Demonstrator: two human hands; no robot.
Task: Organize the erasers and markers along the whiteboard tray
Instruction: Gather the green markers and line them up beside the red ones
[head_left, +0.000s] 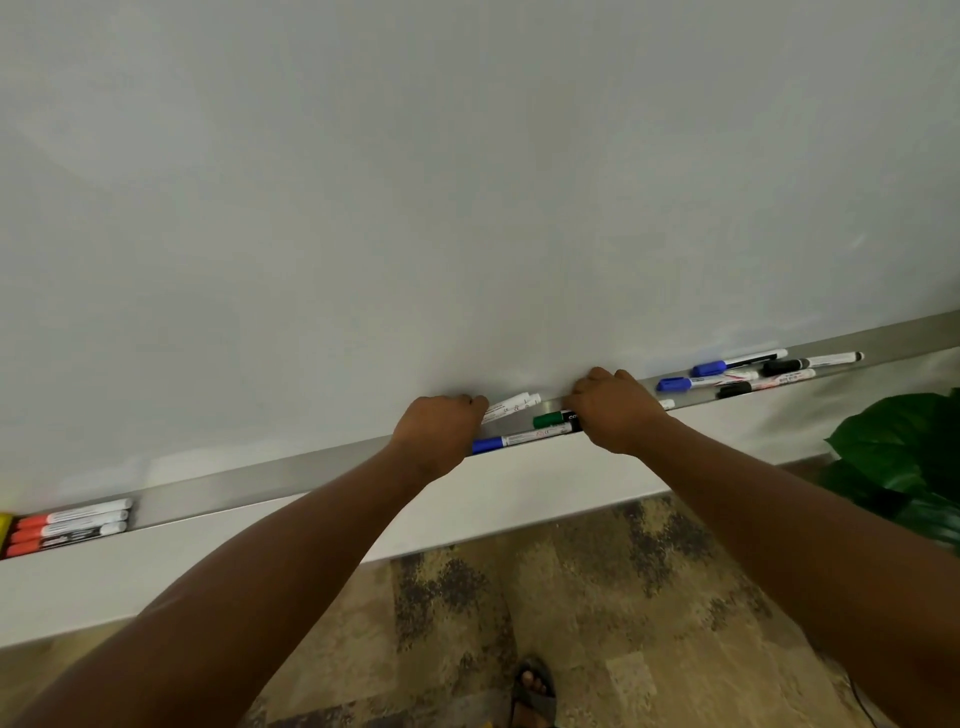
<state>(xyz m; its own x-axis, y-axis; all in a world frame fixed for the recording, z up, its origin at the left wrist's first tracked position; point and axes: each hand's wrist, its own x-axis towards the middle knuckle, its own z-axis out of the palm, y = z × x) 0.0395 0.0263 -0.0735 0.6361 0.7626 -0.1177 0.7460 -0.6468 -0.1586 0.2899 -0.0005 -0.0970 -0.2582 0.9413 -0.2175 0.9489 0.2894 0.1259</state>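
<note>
A metal whiteboard tray (291, 478) runs from lower left to upper right. My left hand (439, 434) is closed around the ends of white-bodied markers (511, 405) at the tray's middle. Just to its right, my right hand (615, 410) grips a green-capped marker (550, 419). A blue-capped marker (519, 440) lies along the tray's front lip between both hands. Three red-capped markers (72, 527) lie side by side at the far left. Several blue-capped and black-capped markers (753, 371) lie scattered at the right.
The whiteboard (467, 182) fills the upper view. A yellow object (4, 525) shows at the left edge by the red markers. A leafy green plant (904, 462) stands at the right. Below are patterned floor and a sandalled foot (532, 691).
</note>
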